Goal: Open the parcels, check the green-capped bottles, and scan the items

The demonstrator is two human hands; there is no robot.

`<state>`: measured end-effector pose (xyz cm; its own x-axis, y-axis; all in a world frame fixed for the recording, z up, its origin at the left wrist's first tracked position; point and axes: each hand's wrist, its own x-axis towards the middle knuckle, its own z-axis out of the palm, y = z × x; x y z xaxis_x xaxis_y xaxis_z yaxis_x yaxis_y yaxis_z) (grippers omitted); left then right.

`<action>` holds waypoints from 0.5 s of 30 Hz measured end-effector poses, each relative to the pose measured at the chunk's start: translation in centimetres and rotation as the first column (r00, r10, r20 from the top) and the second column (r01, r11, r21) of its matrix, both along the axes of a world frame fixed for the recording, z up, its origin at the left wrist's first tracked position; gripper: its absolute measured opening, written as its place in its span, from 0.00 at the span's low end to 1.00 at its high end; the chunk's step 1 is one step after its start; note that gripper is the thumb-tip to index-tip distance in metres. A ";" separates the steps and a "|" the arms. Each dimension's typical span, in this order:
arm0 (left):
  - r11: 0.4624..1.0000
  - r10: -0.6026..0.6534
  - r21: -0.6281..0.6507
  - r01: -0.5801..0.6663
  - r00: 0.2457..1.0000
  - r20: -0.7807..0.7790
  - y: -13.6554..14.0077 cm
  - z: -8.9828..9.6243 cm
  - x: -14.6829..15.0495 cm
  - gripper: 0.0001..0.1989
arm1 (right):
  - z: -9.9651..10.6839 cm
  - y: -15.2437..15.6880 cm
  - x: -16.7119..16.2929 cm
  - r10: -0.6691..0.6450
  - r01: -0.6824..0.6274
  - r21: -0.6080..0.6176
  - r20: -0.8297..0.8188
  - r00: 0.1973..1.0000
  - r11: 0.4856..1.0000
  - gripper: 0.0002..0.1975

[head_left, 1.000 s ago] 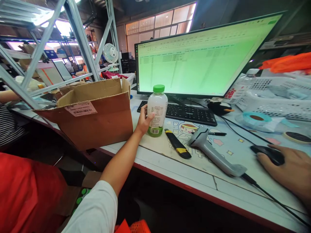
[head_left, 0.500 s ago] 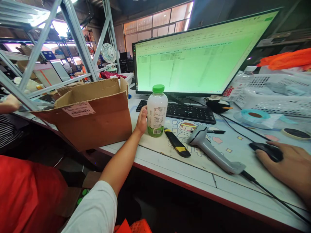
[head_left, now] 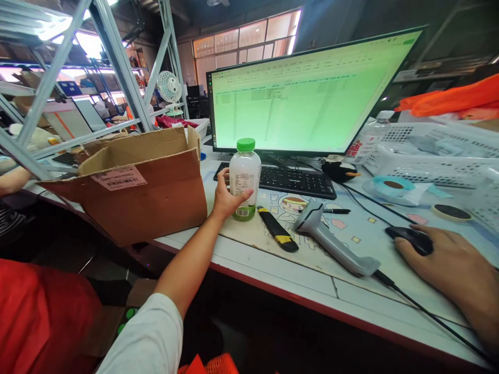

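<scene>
My left hand (head_left: 226, 200) wraps the bottle (head_left: 245, 179), thumb across its front; it stands upright on the mat (head_left: 247, 234); my right hand (head_left: 454, 259) cups the mouse (head_left: 411, 240); I judge a careless sideways push from the left could topple the bottle, or shove it into the cutter (head_left: 277, 228) just beside; the desk (head_left: 249, 258) also carries a scanner (head_left: 335, 246) between my hands; beyond my left, a carton (head_left: 144, 208), metal frame (head_left: 119, 62) and fan (head_left: 169, 87)

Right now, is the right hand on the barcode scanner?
No, the right hand is on the black mouse, while the grey scanner lies apart on the desk mat.
</scene>
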<state>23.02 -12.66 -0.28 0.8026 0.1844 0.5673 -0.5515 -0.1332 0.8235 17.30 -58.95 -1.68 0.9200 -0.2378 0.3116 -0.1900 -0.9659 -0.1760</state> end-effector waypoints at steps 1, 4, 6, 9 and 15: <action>0.999 -0.024 -0.023 0.025 1.000 0.016 0.2 -0.1 0.1 0.45 | 0.1 0.1 -0.1 0.002 -0.002 -0.007 0.002 1.000 1.000 0.42; 0.996 -0.062 -0.058 0.067 0.995 0.083 0.8 -0.3 0.5 0.41 | 0.3 0.2 -0.3 0.002 -0.002 -0.015 -0.005 1.000 1.000 0.42; 0.997 -0.065 -0.039 0.070 0.993 0.103 0.9 -0.3 0.5 0.39 | 0.4 0.4 -0.3 -0.001 0.001 -0.007 -0.010 1.000 1.000 0.43; 0.999 -0.033 -0.021 0.035 0.995 0.099 0.5 0.1 0.1 0.40 | 0.6 0.7 -0.5 -0.004 0.004 0.006 -0.006 1.000 1.000 0.43; 0.996 0.036 -0.083 -0.034 0.999 0.029 0.0 0.6 0.0 0.49 | 1.0 1.4 -0.6 -0.012 0.012 -0.004 -0.016 1.000 1.000 0.45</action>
